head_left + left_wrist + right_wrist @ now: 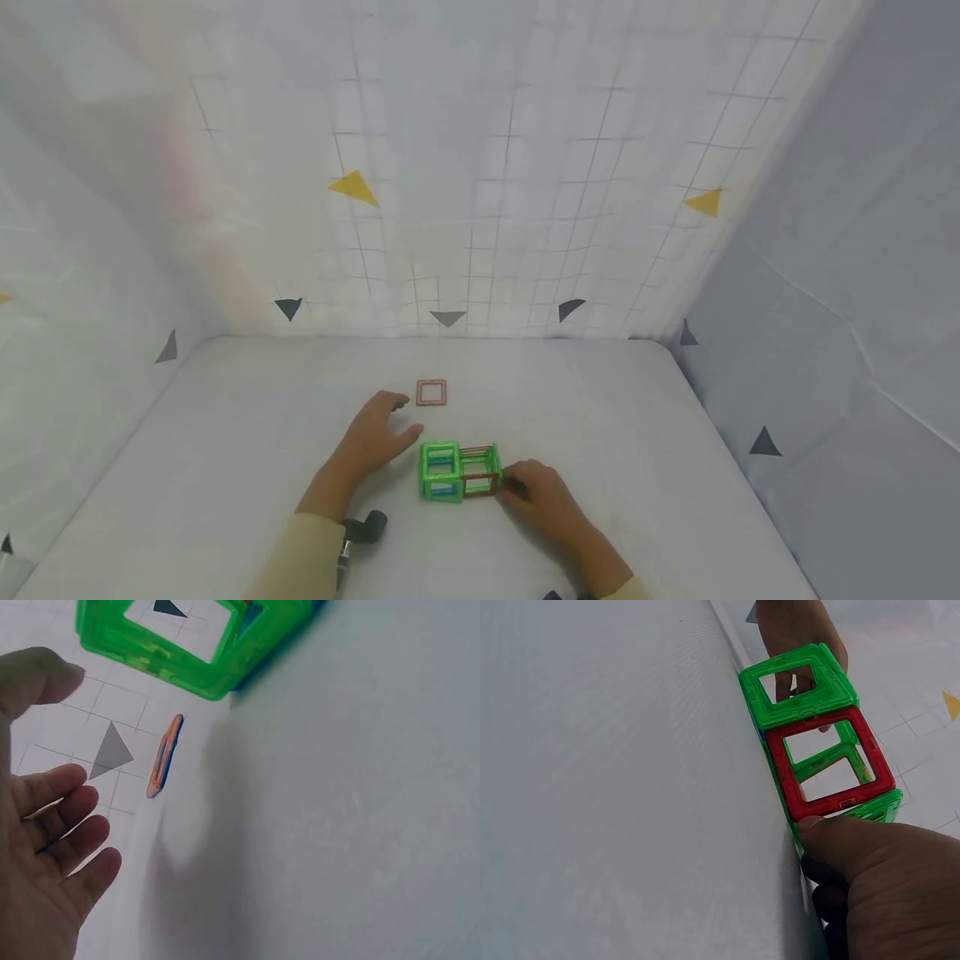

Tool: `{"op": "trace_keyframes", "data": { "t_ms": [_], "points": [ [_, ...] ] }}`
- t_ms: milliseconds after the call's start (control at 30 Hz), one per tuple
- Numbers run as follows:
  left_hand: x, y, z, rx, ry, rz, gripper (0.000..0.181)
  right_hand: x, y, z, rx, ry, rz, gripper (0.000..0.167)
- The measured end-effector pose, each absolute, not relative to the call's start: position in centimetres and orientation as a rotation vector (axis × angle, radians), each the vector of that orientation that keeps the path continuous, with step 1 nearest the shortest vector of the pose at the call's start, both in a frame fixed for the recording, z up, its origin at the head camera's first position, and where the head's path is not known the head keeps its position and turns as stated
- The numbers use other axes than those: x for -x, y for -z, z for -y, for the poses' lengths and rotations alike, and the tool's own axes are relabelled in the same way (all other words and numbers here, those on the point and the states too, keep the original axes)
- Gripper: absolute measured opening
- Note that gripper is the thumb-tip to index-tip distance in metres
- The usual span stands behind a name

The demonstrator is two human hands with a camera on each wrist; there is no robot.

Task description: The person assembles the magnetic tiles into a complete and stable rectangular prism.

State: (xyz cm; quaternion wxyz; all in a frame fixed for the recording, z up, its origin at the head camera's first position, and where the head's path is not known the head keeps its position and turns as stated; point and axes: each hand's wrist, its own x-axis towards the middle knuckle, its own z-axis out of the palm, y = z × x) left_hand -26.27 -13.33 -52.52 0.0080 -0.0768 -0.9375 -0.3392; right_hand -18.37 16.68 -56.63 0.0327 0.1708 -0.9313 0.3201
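A structure of square magnetic tile frames [442, 478] stands on the white table, its left part green with some blue behind. The right part has red tiles and a green end tile. My right hand [551, 504] pinches its right end, the thumb at the lower edge of a red tile [781, 776] in the right wrist view. The other fingertips are partly hidden. My left hand [371, 437] hovers left of the structure, thumb and fingers spread apart and holding nothing. In the left wrist view a green tile [187, 673] appears above that hand.
A single red square tile [418, 393] lies flat behind the structure, just past the left fingertips. White sheets with grid lines and triangle marks [448, 318] rise behind and at both sides of the table [637, 417].
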Motion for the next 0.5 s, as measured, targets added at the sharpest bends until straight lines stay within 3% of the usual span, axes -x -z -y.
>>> {"op": "trace_keyframes", "data": {
  "t_ms": [500],
  "points": [
    [28.8, 54.0, 13.8, 0.219, 1.066, 2.948, 0.064, 18.4, 56.5, -16.5, -0.471, -0.965, 2.933, 0.019]
  ]
}}
